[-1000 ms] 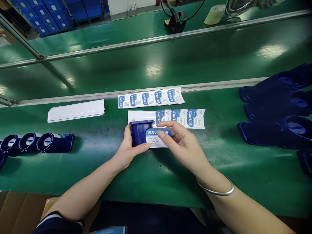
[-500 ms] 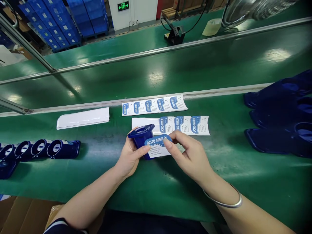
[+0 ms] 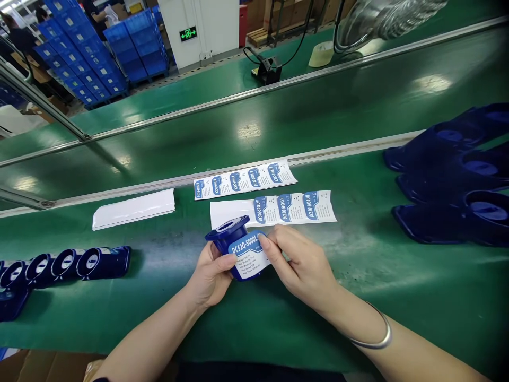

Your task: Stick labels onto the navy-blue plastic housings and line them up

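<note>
The printed label (image 3: 249,257) lies against the blue housing (image 3: 228,232), below centre at six o'clock in view. The left hand's (image 3: 212,273) fingers clamp the housing, thumb at the label's nine o'clock edge; the right hand's (image 3: 300,260) pinch its two o'clock corner. Uneven pulling could crease or skew it; a loosened left grip could let the housing turn. Toward one o'clock, the label sheet (image 3: 230,213) on the bench (image 3: 178,323) could get knocked.
</note>
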The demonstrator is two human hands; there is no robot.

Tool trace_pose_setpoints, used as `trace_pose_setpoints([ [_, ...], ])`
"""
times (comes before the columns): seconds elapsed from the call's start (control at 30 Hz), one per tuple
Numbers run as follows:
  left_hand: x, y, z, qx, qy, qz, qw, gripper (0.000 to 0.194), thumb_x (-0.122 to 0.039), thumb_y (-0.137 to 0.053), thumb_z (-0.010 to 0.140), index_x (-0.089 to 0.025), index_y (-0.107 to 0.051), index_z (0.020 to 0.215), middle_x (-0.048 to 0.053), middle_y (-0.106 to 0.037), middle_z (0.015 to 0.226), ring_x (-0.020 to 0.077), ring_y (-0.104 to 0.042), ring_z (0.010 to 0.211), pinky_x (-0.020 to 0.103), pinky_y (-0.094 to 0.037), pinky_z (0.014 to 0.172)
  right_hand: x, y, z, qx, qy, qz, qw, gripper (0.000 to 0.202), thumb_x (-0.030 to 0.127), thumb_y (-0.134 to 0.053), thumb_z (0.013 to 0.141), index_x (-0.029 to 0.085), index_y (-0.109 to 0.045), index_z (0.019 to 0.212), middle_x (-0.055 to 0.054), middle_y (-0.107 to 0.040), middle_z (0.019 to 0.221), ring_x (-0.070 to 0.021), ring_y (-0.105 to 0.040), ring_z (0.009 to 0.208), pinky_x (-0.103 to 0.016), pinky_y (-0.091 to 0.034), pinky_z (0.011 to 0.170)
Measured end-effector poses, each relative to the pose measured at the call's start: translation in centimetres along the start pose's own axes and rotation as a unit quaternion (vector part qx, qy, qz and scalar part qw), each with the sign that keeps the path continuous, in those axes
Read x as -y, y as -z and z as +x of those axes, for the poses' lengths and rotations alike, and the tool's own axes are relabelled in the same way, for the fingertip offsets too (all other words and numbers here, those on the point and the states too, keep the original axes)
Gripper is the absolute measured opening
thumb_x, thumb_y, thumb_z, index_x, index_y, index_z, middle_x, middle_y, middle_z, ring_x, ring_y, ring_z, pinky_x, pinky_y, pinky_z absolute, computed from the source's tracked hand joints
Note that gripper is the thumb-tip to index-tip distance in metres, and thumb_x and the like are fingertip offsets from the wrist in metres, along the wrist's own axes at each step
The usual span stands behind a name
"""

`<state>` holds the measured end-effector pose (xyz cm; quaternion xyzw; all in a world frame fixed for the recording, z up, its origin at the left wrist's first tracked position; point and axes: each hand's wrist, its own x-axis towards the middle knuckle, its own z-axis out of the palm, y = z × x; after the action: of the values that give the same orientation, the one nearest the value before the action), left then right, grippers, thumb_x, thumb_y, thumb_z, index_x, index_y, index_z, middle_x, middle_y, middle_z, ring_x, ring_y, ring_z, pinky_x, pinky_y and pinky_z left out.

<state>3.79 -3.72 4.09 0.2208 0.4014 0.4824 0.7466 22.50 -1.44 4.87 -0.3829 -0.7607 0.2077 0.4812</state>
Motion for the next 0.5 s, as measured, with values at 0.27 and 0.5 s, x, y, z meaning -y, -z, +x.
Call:
trace_pose_setpoints([
  [0.27,0.0,-0.1,-0.4,0.031,-0.014,-0.013,0.999,0.069,-0.032,-0.092,0.065,-0.019,-0.065,0.126,0.007,-0.078,0.106,0.0272,-0.074,0.102,0.04,-0.057,0.098,0.5,-1.1,-0.3,0.005,-0.041,0.079,0.996,0.033,0.014,-0.049,0.105,0.023,-0.04,0.074,0.003,-0.04,0.068,-0.0127,-0.041,0.06,-0.028,-0.034,0.057],
  [0.5,-0.1,0.5,0.0,0.076,-0.031,0.027,0.996,0.078,-0.041,-0.091,0.064,-0.017,-0.063,0.132,0.013,-0.076,0.115,0.0363,-0.069,0.116,0.05,-0.051,0.106,0.6,-2.9,-1.4,-0.008,-0.191,0.23,0.954,0.025,0.038,-0.048,0.106,0.025,-0.044,0.086,0.0,-0.05,0.084,-0.0161,-0.052,0.076,-0.031,-0.046,0.068],
])
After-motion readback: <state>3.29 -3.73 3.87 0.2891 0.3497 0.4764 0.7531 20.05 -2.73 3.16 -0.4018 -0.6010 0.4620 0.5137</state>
